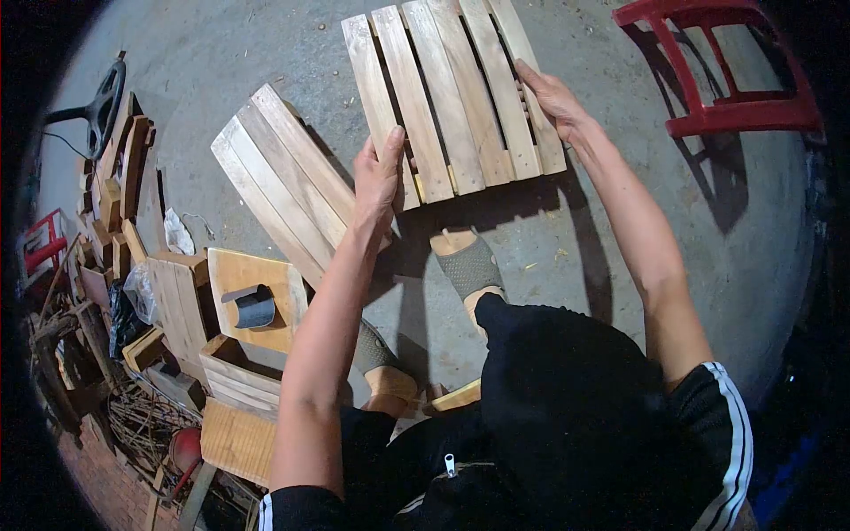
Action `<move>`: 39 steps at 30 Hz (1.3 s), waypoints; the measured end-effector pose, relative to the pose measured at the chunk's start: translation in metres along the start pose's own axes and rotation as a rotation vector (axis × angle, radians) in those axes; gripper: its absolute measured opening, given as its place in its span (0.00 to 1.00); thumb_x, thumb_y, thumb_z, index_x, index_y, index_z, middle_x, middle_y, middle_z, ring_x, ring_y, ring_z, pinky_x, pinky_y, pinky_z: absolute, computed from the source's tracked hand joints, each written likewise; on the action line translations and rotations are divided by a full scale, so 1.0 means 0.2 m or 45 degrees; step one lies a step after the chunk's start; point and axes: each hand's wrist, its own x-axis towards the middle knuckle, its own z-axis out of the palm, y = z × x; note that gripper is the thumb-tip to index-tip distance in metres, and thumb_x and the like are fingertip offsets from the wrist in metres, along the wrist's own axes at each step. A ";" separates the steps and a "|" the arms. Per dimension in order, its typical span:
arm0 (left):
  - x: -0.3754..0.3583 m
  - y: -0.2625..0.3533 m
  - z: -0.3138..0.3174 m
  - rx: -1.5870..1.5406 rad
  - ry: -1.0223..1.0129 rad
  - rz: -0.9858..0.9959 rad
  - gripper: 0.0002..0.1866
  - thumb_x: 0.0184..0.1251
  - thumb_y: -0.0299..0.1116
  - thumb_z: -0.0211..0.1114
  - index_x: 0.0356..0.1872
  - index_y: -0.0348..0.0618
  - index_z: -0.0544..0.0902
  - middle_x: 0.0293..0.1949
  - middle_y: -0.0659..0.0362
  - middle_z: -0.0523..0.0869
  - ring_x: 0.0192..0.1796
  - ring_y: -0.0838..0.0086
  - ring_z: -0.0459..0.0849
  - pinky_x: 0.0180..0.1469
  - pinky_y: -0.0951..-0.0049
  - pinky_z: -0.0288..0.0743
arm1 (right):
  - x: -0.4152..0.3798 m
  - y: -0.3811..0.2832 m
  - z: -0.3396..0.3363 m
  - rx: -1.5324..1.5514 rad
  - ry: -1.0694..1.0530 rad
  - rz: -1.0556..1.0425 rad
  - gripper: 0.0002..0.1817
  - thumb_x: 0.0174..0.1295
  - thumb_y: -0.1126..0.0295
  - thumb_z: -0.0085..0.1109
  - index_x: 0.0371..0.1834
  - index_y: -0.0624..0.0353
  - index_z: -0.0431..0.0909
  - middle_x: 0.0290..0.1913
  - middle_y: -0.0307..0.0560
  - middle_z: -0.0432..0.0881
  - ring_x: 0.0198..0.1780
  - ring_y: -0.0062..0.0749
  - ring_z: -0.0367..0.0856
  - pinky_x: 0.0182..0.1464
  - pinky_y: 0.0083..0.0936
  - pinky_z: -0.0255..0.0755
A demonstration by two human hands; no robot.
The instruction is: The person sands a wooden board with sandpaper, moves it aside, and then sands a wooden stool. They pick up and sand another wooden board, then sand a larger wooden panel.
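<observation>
A slatted wooden panel is held up over the concrete floor, its pale slats separated by dark gaps. My left hand grips its lower left edge, thumb on top. On the right edge, my right hand is closed round the outer slat, its fingers partly hidden beneath. A second wooden panel of close-set slats lies at a slant to the left, partly covered by my left forearm.
A red plastic stool lies at the upper right. On the left are wooden boxes, a board with a dark curved piece, a pile of sticks and a black steering wheel. My sandalled feet are below the panel.
</observation>
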 end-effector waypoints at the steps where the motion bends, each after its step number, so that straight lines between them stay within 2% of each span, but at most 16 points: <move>1: 0.00 0.00 0.00 0.061 0.019 -0.039 0.19 0.75 0.45 0.62 0.51 0.38 0.79 0.39 0.60 0.86 0.35 0.80 0.80 0.37 0.76 0.76 | 0.00 0.00 0.00 0.000 -0.004 -0.007 0.29 0.64 0.39 0.61 0.41 0.59 0.81 0.31 0.35 0.82 0.29 0.17 0.79 0.33 0.20 0.79; 5: -0.02 0.01 0.01 0.058 0.075 -0.063 0.19 0.76 0.44 0.61 0.54 0.36 0.79 0.43 0.59 0.86 0.43 0.79 0.81 0.48 0.75 0.75 | 0.03 0.02 -0.02 -0.013 -0.001 0.010 0.27 0.65 0.40 0.60 0.37 0.57 0.79 0.28 0.34 0.79 0.27 0.17 0.77 0.30 0.19 0.76; 10: -0.02 0.00 0.02 0.074 0.076 0.059 0.20 0.75 0.44 0.62 0.53 0.34 0.78 0.43 0.58 0.86 0.44 0.78 0.81 0.49 0.73 0.75 | -0.01 -0.02 0.01 -0.095 0.039 0.003 0.26 0.66 0.41 0.60 0.36 0.57 0.78 0.28 0.35 0.78 0.25 0.17 0.76 0.27 0.18 0.74; 12: -0.03 0.02 0.02 0.275 0.139 0.092 0.22 0.74 0.44 0.63 0.55 0.33 0.77 0.44 0.55 0.86 0.44 0.76 0.82 0.49 0.74 0.75 | -0.05 -0.05 0.04 -0.146 0.046 0.013 0.26 0.67 0.43 0.60 0.43 0.59 0.79 0.30 0.33 0.78 0.27 0.16 0.76 0.27 0.17 0.74; 13: -0.06 0.03 0.05 0.506 0.276 0.293 0.26 0.72 0.41 0.64 0.62 0.33 0.73 0.55 0.44 0.81 0.54 0.66 0.81 0.59 0.67 0.72 | -0.05 -0.06 0.05 -0.257 0.082 -0.079 0.27 0.68 0.44 0.59 0.51 0.60 0.77 0.36 0.39 0.80 0.33 0.22 0.80 0.35 0.23 0.77; 14: -0.08 0.03 0.07 0.509 0.271 0.305 0.26 0.72 0.41 0.64 0.62 0.33 0.73 0.55 0.44 0.81 0.54 0.66 0.81 0.59 0.67 0.72 | -0.06 -0.06 0.07 -0.367 0.116 -0.165 0.29 0.69 0.46 0.58 0.58 0.61 0.75 0.41 0.45 0.82 0.39 0.28 0.83 0.44 0.29 0.80; 15: -0.10 0.03 0.09 0.888 0.384 0.673 0.29 0.71 0.41 0.64 0.66 0.36 0.70 0.62 0.43 0.75 0.62 0.62 0.76 0.66 0.61 0.64 | -0.09 -0.06 0.11 -0.364 0.118 -0.175 0.29 0.69 0.46 0.58 0.58 0.61 0.75 0.41 0.45 0.82 0.39 0.28 0.83 0.44 0.29 0.80; 16: -0.12 0.04 0.11 1.264 0.497 1.046 0.32 0.70 0.41 0.63 0.71 0.39 0.67 0.69 0.42 0.69 0.70 0.58 0.70 0.73 0.55 0.57 | -0.14 -0.07 0.16 -1.127 0.504 -0.608 0.29 0.70 0.49 0.56 0.64 0.60 0.71 0.51 0.51 0.79 0.51 0.36 0.80 0.55 0.36 0.74; 17: -0.14 0.05 0.12 1.266 0.498 1.055 0.32 0.70 0.41 0.63 0.71 0.39 0.67 0.69 0.42 0.69 0.70 0.58 0.70 0.73 0.55 0.57 | -0.18 -0.07 0.22 -1.885 0.900 -1.036 0.31 0.70 0.51 0.54 0.70 0.60 0.67 0.62 0.56 0.76 0.62 0.44 0.77 0.67 0.42 0.68; 18: -0.17 0.07 0.14 1.560 0.234 1.139 0.33 0.70 0.43 0.62 0.72 0.43 0.66 0.73 0.47 0.65 0.74 0.58 0.63 0.75 0.51 0.48 | -0.24 -0.09 0.29 -1.881 0.904 -1.042 0.31 0.70 0.51 0.54 0.70 0.60 0.67 0.62 0.56 0.76 0.62 0.44 0.77 0.67 0.42 0.68; 20: -0.21 0.08 0.20 1.901 -0.179 1.156 0.33 0.73 0.50 0.55 0.75 0.49 0.64 0.77 0.60 0.61 0.80 0.62 0.53 0.79 0.47 0.36 | -0.33 -0.11 0.41 -1.940 0.339 -1.283 0.31 0.71 0.57 0.50 0.74 0.59 0.62 0.75 0.54 0.62 0.77 0.46 0.58 0.78 0.47 0.45; 22: -0.21 0.02 0.19 1.873 -0.268 1.004 0.34 0.72 0.52 0.55 0.75 0.52 0.64 0.78 0.62 0.60 0.80 0.64 0.53 0.79 0.46 0.36 | -0.27 -0.04 0.40 -1.812 0.199 -1.229 0.29 0.72 0.59 0.48 0.74 0.58 0.63 0.76 0.48 0.63 0.77 0.41 0.58 0.78 0.46 0.47; 30: -0.20 0.03 0.15 1.925 -0.251 1.189 0.30 0.71 0.55 0.56 0.73 0.69 0.67 0.75 0.69 0.65 0.77 0.65 0.59 0.77 0.40 0.38 | -0.23 -0.06 0.34 -1.717 -0.008 -1.198 0.24 0.70 0.59 0.53 0.69 0.51 0.72 0.73 0.41 0.68 0.77 0.38 0.60 0.76 0.46 0.53; 36: -0.20 0.00 0.15 1.980 -0.230 1.253 0.34 0.62 0.62 0.62 0.70 0.73 0.70 0.73 0.74 0.68 0.74 0.67 0.64 0.72 0.28 0.44 | -0.22 -0.09 0.30 -1.850 0.093 -1.344 0.23 0.69 0.59 0.55 0.65 0.50 0.75 0.67 0.44 0.75 0.72 0.45 0.67 0.74 0.49 0.55; 37: -0.20 -0.02 0.15 2.004 -0.216 1.229 0.34 0.61 0.63 0.62 0.69 0.74 0.70 0.73 0.75 0.67 0.75 0.68 0.64 0.72 0.26 0.43 | -0.21 -0.09 0.28 -1.892 0.349 -1.417 0.24 0.66 0.59 0.57 0.64 0.52 0.75 0.65 0.47 0.76 0.69 0.47 0.69 0.73 0.46 0.56; 39: -0.20 -0.04 0.15 2.013 -0.195 1.200 0.34 0.61 0.63 0.61 0.69 0.74 0.70 0.74 0.75 0.66 0.75 0.68 0.63 0.72 0.26 0.42 | -0.15 -0.07 0.22 -1.570 0.713 -1.188 0.25 0.65 0.58 0.60 0.64 0.56 0.76 0.70 0.53 0.71 0.72 0.49 0.66 0.72 0.41 0.58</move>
